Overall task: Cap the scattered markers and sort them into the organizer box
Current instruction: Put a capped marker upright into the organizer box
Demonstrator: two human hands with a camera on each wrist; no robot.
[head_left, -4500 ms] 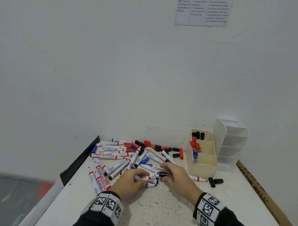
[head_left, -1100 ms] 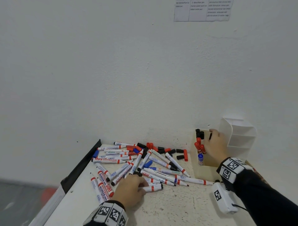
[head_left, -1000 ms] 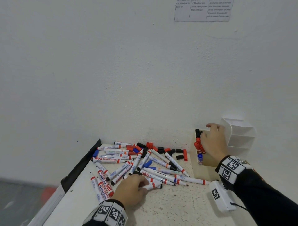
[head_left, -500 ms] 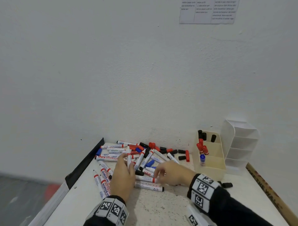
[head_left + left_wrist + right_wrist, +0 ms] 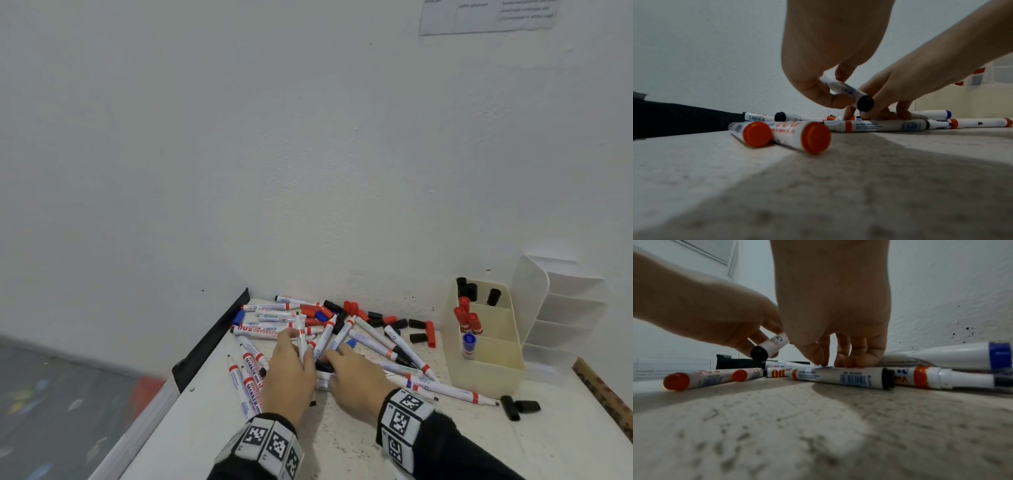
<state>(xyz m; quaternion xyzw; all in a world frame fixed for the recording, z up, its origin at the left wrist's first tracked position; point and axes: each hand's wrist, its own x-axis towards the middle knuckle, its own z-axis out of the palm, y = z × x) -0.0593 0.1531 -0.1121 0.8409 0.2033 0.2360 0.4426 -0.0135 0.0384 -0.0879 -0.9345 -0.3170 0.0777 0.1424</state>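
Many white markers [image 5: 373, 337] lie in a heap on the table, most of them uncapped, with loose red and black caps [image 5: 416, 323] among them. My left hand [image 5: 298, 346] pinches a white marker with a black end [image 5: 846, 91], raised just above the heap. Beside it my right hand [image 5: 337, 359] reaches down with spread fingers; its fingertips [image 5: 838, 364] touch the markers, by a black cap [image 5: 323, 366]. No held object shows in it. The cream organizer box [image 5: 486, 373] stands at right, holding black, red and blue capped markers in separate compartments.
A white tiered organizer [image 5: 565, 318] stands behind the cream box against the wall. Two black caps [image 5: 520, 407] lie at the front right. A black strip [image 5: 212, 339] lines the table's left edge and a printed cardboard strip [image 5: 606, 394] its right.
My right hand has come back from the organizer box to the heap. My left hand has lifted a black-ended marker off the pile.
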